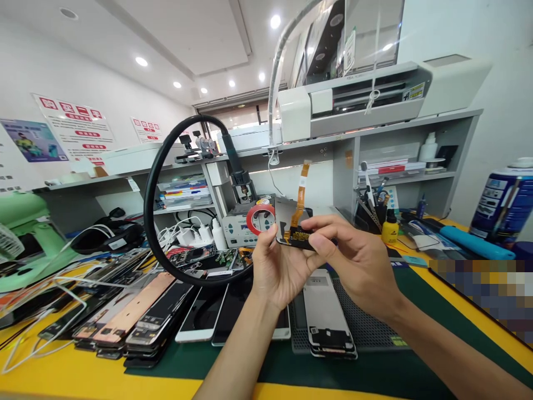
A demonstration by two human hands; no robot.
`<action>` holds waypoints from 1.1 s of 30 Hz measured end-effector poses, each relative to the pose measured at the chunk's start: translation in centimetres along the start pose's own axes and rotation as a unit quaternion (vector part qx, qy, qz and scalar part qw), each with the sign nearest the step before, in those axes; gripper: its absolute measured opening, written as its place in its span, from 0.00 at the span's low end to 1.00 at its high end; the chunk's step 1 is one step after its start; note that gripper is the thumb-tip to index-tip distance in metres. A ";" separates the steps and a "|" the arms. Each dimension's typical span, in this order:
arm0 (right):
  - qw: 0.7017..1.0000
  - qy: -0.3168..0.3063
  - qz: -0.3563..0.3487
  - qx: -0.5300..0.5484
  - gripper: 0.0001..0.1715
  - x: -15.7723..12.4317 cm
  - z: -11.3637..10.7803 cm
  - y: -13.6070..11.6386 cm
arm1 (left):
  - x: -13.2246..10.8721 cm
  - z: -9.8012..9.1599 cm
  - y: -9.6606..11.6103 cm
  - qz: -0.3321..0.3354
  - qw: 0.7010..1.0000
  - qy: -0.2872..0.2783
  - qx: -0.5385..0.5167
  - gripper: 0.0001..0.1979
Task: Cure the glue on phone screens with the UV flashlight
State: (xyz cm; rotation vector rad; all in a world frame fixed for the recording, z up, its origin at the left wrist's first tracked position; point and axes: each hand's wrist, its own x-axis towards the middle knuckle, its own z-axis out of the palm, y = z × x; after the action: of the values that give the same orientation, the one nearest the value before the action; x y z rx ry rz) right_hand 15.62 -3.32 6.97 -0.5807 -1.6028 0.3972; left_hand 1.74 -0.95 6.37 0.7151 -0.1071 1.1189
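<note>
A phone screen point(286, 213) is held up in front of me, its dark grey back towards me. From its lower edge an orange ribbon cable point(302, 191) sticks upward. My left hand point(278, 272) grips the screen from below, thumb on the left edge, other fingers mostly hidden behind it. At the lower right corner, beside the cable's base, the thumb and forefinger of my right hand point(358, 258) are pinched on the screen's edge. Below my hands, another phone screen point(327, 311) lies back side up on a dark perforated pad point(362, 328).
Stacks of phone screens point(139, 322) and white-edged devices point(200, 314) lie left on the green mat point(175, 361). A black hose point(147, 194) loops up beside my left arm. Behind are a red tape roll point(252, 220) and a yellow bottle point(390, 228); a spray can point(502, 203) stands right.
</note>
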 end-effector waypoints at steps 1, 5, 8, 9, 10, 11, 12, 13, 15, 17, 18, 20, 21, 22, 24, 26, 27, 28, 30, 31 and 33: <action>1.000 -0.002 -0.006 -0.003 0.10 -0.1 -0.1 0.1 | 0.0 0.1 0.1 0.004 1.000 0.006 0.012 0.12; 0.989 -0.007 -0.121 -0.081 0.03 -0.1 -0.4 0.5 | 0.1 0.2 0.3 0.039 0.991 0.031 0.124 0.14; 0.961 0.007 -0.215 -0.171 0.11 0.3 -0.3 1.0 | 0.3 0.1 0.4 0.078 0.973 0.064 0.208 0.18; 0.960 0.015 -0.213 -0.180 0.11 0.4 -0.2 1.2 | 0.3 -0.1 0.3 0.091 0.967 0.083 0.224 0.20; 0.970 0.030 -0.177 -0.165 0.09 0.5 -0.1 1.4 | 0.4 -0.2 0.3 0.105 0.959 0.105 0.239 0.24; 0.984 0.047 -0.114 -0.131 0.07 0.6 -0.1 1.6 | 0.5 -0.3 0.2 0.121 0.951 0.126 0.256 0.29; 0.993 0.064 -0.037 -0.088 0.07 0.7 0.0 1.7 | 0.5 -0.4 0.1 0.139 0.940 0.145 0.275 0.33; 0.995 0.080 0.039 -0.043 0.07 0.8 0.1 1.9 | 0.5 -0.5 0.0 0.159 0.928 0.158 0.296 0.36; 0.982 0.110 0.149 0.027 0.10 0.9 0.1 2.2 | 0.5 -0.5 -0.2 0.198 0.900 0.177 0.345 0.38; 0.971 0.116 0.198 0.072 0.15 0.9 0.2 2.6 | 0.5 -0.5 -0.4 0.236 0.865 0.198 0.396 0.38; 0.964 0.111 0.220 0.101 0.17 0.9 0.3 2.7 | 0.5 -0.5 -0.4 0.254 0.845 0.210 0.420 0.37; 0.948 0.093 0.257 0.161 0.19 0.9 0.7 2.8 | 0.6 -0.7 -0.5 0.289 0.809 0.234 0.455 0.34; 0.940 0.083 0.272 0.188 0.19 0.8 0.8 2.8 | 0.7 -0.7 -0.6 0.304 0.797 0.240 0.464 0.32; 0.932 0.076 0.284 0.210 0.19 0.8 1.0 2.8 | 0.7 -0.8 -0.6 0.316 0.788 0.242 0.469 0.30; 0.917 0.075 0.306 0.246 0.18 0.6 1.4 2.7 | 0.8 -1.0 -0.6 0.335 0.778 0.240 0.474 0.28; 0.902 0.085 0.324 0.272 0.18 0.5 1.6 2.7 | 0.8 -0.9 -0.6 0.354 0.763 0.238 0.486 0.27; 0.895 0.090 0.332 0.284 0.18 0.5 1.7 2.7 | 0.8 -0.9 -0.7 0.367 0.750 0.238 0.497 0.27; 0.889 0.094 0.338 0.293 0.19 0.5 1.7 2.6 | 0.7 -0.8 -0.7 0.380 0.734 0.238 0.509 0.26; 0.880 0.101 0.345 0.309 0.20 0.4 1.9 2.7 | 0.5 -0.6 -0.8 0.405 0.706 0.236 0.531 0.26; 0.878 0.104 0.347 0.314 0.20 0.4 2.0 2.7 | 0.4 -0.5 -0.9 0.411 0.699 0.234 0.537 0.26; 0.875 0.114 0.346 0.320 0.20 0.4 2.1 2.7 | 0.2 -0.4 -1.0 0.406 0.703 0.229 0.537 0.26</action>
State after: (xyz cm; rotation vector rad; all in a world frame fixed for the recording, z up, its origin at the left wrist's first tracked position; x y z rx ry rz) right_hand 13.88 -0.76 5.48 -0.6349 -0.8995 1.2872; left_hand 2.61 -0.78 5.69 1.4635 0.8206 2.2291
